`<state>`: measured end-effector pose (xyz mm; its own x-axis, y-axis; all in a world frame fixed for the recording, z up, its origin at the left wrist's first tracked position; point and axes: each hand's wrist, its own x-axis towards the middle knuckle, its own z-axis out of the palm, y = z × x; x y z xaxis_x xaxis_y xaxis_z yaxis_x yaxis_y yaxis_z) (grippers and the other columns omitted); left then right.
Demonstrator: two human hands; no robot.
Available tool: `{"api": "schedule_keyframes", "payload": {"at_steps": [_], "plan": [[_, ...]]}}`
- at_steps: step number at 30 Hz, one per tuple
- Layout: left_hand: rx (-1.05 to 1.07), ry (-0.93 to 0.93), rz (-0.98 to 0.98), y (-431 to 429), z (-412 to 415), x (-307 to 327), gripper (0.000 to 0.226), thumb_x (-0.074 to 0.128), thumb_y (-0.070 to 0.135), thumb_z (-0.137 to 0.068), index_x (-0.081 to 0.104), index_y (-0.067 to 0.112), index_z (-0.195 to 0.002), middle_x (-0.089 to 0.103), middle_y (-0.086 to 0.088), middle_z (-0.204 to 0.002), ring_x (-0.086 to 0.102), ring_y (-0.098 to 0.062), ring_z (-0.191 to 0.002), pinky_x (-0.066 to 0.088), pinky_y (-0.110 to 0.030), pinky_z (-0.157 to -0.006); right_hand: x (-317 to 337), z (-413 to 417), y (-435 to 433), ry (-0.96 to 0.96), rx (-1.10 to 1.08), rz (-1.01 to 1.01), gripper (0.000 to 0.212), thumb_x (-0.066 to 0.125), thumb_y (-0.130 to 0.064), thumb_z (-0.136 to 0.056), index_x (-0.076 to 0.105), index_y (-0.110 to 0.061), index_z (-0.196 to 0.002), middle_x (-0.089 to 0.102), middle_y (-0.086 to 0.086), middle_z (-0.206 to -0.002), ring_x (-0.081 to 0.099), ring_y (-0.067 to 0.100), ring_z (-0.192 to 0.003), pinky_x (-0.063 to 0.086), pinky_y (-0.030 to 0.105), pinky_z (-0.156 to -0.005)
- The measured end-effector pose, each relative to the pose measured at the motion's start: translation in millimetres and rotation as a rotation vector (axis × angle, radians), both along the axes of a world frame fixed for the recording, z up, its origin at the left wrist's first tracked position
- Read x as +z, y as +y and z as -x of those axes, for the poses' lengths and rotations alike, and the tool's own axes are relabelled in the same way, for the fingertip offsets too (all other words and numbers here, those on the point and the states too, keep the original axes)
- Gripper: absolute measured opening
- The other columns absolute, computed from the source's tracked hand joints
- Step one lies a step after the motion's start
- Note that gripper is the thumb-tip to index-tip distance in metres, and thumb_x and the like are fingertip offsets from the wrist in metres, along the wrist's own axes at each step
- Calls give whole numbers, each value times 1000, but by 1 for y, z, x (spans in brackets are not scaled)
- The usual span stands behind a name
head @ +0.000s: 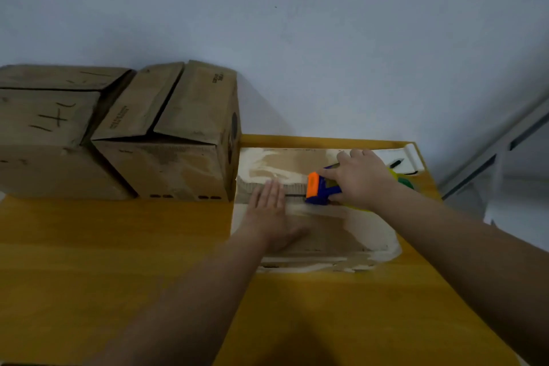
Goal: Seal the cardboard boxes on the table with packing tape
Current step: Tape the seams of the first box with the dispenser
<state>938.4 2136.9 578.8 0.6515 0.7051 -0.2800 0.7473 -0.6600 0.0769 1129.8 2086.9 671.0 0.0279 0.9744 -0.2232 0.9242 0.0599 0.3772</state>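
A low, worn cardboard box (320,235) lies on the yellow table (118,246) at the right, its two top flaps meeting along a dark seam. My left hand (273,214) presses flat on the near flap, fingers straight, fingertips at the seam. My right hand (359,178) grips a blue tape dispenser with an orange front (316,189), held down on the seam just right of my left fingertips. Most of the dispenser's body is hidden under my right hand.
Two taller cardboard boxes stand at the back left: one (166,140) with its top flaps slightly apart, next to the low box, and another (47,134) with handwriting on it. A white sheet with a black pen (398,162) lies at the table's far right corner. A wall rises behind.
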Motion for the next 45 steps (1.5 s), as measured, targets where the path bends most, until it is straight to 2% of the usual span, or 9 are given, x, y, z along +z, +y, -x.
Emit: {"api": "schedule_keyframes", "payload": {"at_steps": [6, 9, 14, 18, 21, 25, 29, 34, 45], "plan": [[-61, -40, -12, 8, 16, 0, 88, 10, 74, -85, -10, 16, -149, -13, -2, -158, -14, -12, -143, -6, -37, -115, 0, -5, 2, 35, 47, -19, 60, 49, -64, -86, 38, -39, -140, 51, 7, -123, 50, 30, -110, 39, 41, -88], [57, -31, -76, 11, 41, -2, 90, 3, 75, -82, -8, 16, -150, -10, -2, -158, -9, -12, -144, -5, -38, -114, -1, -7, 2, 49, 62, -23, 57, 50, -62, -87, 43, -37, -137, 52, 7, -123, 50, 30, -110, 38, 40, -86], [253, -65, -81, -11, -7, -6, 102, 7, 80, -78, -8, 8, -149, -10, -11, -158, -12, -22, -144, -9, -38, -114, -4, -3, 4, 33, 81, -57, 53, 51, -59, -87, 46, -34, -134, 54, 8, -120, 50, 30, -110, 36, 38, -81], [81, -114, -51, -9, -19, -8, 90, 7, 76, -82, -6, 18, -150, -9, 0, -159, -13, -13, -144, -10, -35, -113, -3, -8, 3, 52, 111, -58, 55, 50, -62, -86, 46, -35, -134, 55, 8, -119, 51, 30, -108, 38, 38, -82], [92, -117, -41, -7, -17, -10, 90, 8, 76, -83, -6, 19, -150, -10, 1, -158, -13, -12, -143, -10, -33, -112, 0, -9, 6, 66, 119, -16, 63, 47, -71, -82, 47, -36, -134, 56, 7, -120, 50, 29, -109, 39, 38, -83], [93, -149, -69, -8, -15, -12, 88, 10, 74, -84, -6, 18, -150, -7, 1, -159, -12, -11, -143, -6, -34, -115, 11, -20, 6, 90, 182, 32, 77, 37, -80, -78, 33, -40, -144, 50, 8, -126, 48, 28, -112, 39, 38, -86], [89, -180, -95, -9, -16, -12, 89, 8, 75, -82, -5, 19, -150, -4, 1, -159, -9, -10, -144, -3, -34, -116, 23, -44, -3, 133, 217, -4, 83, 33, -84, -74, 24, -44, -146, 47, 6, -117, 50, 26, -105, 40, 35, -82], [83, -132, -74, -6, -14, -12, 87, 11, 74, -84, -8, 20, -150, -9, 3, -158, -11, -9, -143, -5, -33, -115, 15, -76, -23, 104, 167, 41, 81, 37, -83, -75, 21, -47, -145, 46, 3, -115, 49, 22, -103, 31, 32, -71], [182, -100, -71, -33, -61, -10, 94, 11, 75, -82, -5, 12, -150, -8, -7, -158, -11, -18, -144, -10, -34, -112, -5, -102, -42, 121, 81, -10, 62, 44, -67, -86, 30, -46, -143, 49, 5, -119, 48, 25, -108, 36, 36, -83]]}}
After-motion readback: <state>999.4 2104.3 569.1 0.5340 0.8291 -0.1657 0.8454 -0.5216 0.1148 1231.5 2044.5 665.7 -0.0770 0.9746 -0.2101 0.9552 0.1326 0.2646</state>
